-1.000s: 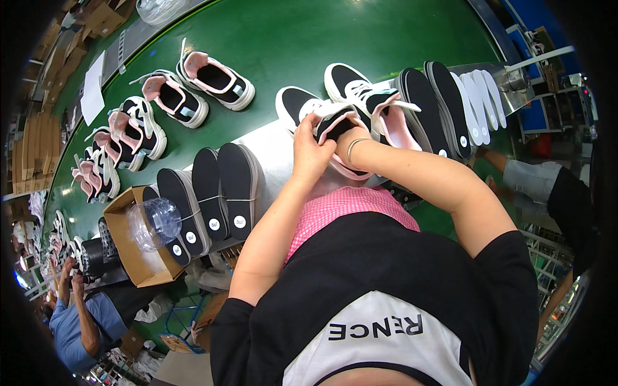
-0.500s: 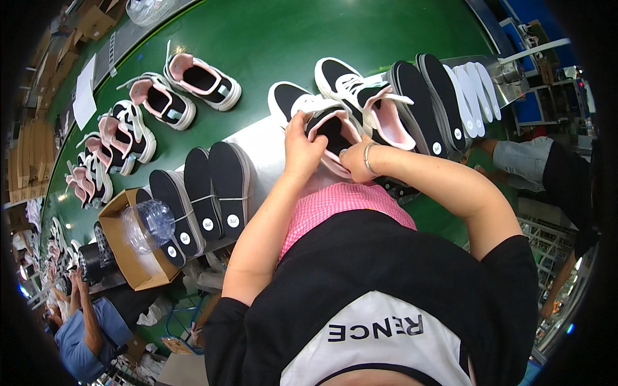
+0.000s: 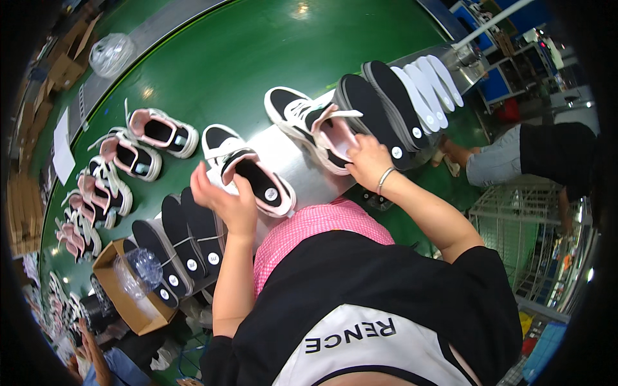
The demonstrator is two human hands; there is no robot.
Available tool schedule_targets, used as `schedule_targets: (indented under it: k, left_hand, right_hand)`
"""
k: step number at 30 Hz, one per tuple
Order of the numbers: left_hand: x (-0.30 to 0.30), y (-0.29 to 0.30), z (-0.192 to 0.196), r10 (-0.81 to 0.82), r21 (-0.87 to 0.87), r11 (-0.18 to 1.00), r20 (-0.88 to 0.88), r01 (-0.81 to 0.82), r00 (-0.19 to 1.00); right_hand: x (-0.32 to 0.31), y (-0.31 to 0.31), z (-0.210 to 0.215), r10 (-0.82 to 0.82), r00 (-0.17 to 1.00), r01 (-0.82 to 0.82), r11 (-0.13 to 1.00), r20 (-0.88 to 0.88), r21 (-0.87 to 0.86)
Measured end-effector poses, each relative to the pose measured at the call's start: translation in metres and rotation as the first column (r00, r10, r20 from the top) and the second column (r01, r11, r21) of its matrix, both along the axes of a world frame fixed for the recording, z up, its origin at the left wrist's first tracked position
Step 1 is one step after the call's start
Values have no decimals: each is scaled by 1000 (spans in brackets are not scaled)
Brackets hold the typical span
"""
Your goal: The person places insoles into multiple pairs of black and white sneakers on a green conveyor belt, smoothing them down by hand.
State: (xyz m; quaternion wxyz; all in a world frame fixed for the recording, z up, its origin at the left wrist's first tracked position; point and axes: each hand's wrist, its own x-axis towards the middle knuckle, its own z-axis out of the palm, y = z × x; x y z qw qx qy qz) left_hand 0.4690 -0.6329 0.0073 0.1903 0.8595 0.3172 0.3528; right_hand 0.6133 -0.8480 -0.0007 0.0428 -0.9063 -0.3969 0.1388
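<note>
Two black, white and pink sneakers stand on the metal bench edge in front of me. Beside the left sneaker [image 3: 278, 199] is my left hand [image 3: 225, 201], thumb and fingers spread, holding nothing. A dark insole with a round white label lies inside that sneaker. My right hand [image 3: 371, 162] grips the heel collar of the right sneaker [image 3: 302, 119], fingers bent over its pink-lined edge. The tongue of this one stands up, and its inside shows pink. Right of it lie stacks of black insoles [image 3: 368, 116].
White insoles [image 3: 418, 96] lie beyond the black ones. More sneakers [image 3: 132, 154] line the green table [image 3: 257, 48] on the left. Bundled black insoles [image 3: 168, 248] and a cardboard box [image 3: 154, 321] with clear plastic sit nearer left. A person stands at the right, another lower left.
The left sneaker has moved left, away from the other, and its labelled insole now shows. My right hand has left it for the right sneaker's heel. My left hand has opened. The view has shifted.
</note>
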Motion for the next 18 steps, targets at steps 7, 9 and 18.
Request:
schedule_targets:
  k: [7,9,18]
  left_hand:
    - [83,-58,1,-532,-92,847,-108,524,840]
    - [105,-59,-11,-562,-210,827,-278,522,779]
    - [123,-39,-44,-399,-715,637,16,290,917]
  right_hand:
    - [-12,-10,12,70,990,-61,995,-119,75]
    - [15,-18,22,76,970,-5,955,-230,295]
    - [155,-94,-36,-541,840,532,835,35,141]
